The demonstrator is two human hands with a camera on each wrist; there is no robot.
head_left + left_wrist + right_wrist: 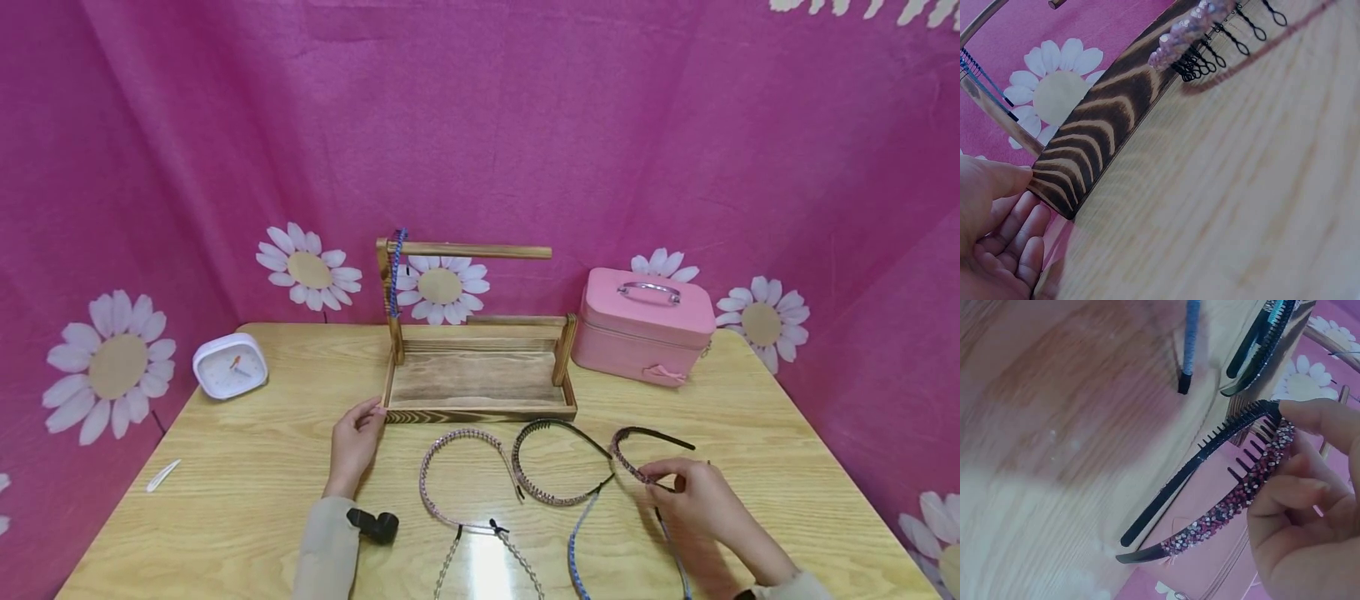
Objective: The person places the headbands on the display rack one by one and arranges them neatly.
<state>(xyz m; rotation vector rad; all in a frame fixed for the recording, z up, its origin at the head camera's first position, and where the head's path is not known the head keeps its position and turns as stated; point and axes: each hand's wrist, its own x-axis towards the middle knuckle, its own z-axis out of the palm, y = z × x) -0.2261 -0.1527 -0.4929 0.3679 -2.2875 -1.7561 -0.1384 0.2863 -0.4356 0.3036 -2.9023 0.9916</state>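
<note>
My left hand (354, 443) is at the front left corner of a wooden rack (480, 414). In the left wrist view, the thumb of that hand (1000, 219) lies against the dark-striped corner (1079, 150), its other fingers bent beside it. My right hand (697, 497) pinches a dark headband (628, 468) with pink and silver beads. The right wrist view has the hand (1310, 500) holding this beaded headband (1222, 509) near the middle of its arc, both toothed arms pointing away. A blue headband (394, 275) hangs at the left end of the rack's upper bar.
Between the hands lie a pink beaded headband (426, 479) and a black one (517, 458). Nearer are a clear-beaded headband (517, 557) and a blue one (573, 550). A pink case (637, 346) stands right of the rack; a white clock (231, 367) and hair clip (162, 476) are left.
</note>
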